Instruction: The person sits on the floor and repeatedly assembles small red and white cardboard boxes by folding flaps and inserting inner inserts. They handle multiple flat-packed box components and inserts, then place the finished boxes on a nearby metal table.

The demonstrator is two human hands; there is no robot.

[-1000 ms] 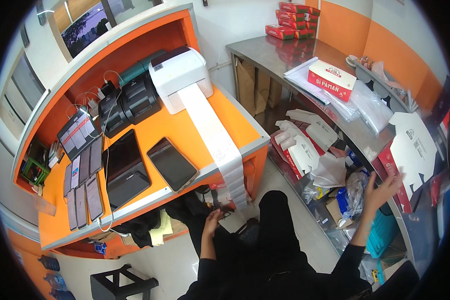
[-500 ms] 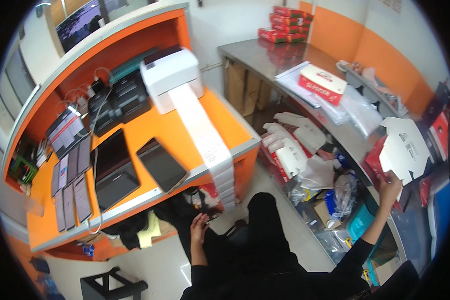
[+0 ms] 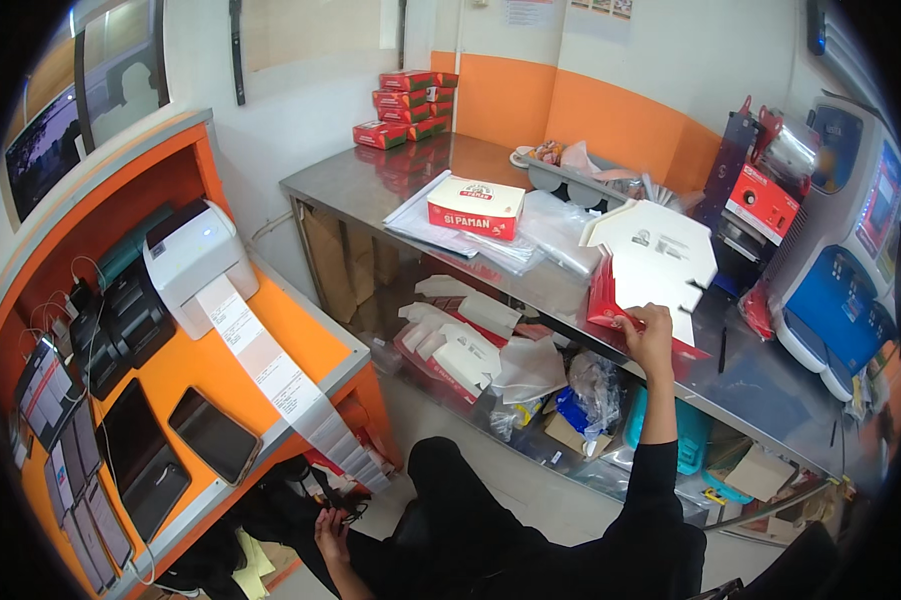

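My right hand [image 3: 651,338] is closed on the near edge of a red and white carton [image 3: 660,255], partly unfolded, at the steel table. Its white panel lies spread out, and a red side stands up beside my fingers. Low over my lap, my left hand [image 3: 332,537] has loosely curled fingers, a little apart, with nothing visible in them. Close to it lies a dark, strap-like thing that I cannot make out. A closed red and white box [image 3: 476,210] sits on papers and clear plastic bags, left of the carton.
Red boxes [image 3: 400,105] are stacked at the far end of the steel table [image 3: 320,180]. A cup sealing machine [image 3: 840,250] stands at right. Cartons and bags fill the shelf below. On the orange desk [image 3: 300,350] are a label printer [image 3: 195,255], several phones and a tablet [image 3: 135,450].
My view has turned right, so the desk sits further left and the sealing machine shows more fully. My right hand still grips the carton; my left hand stays low over my lap.
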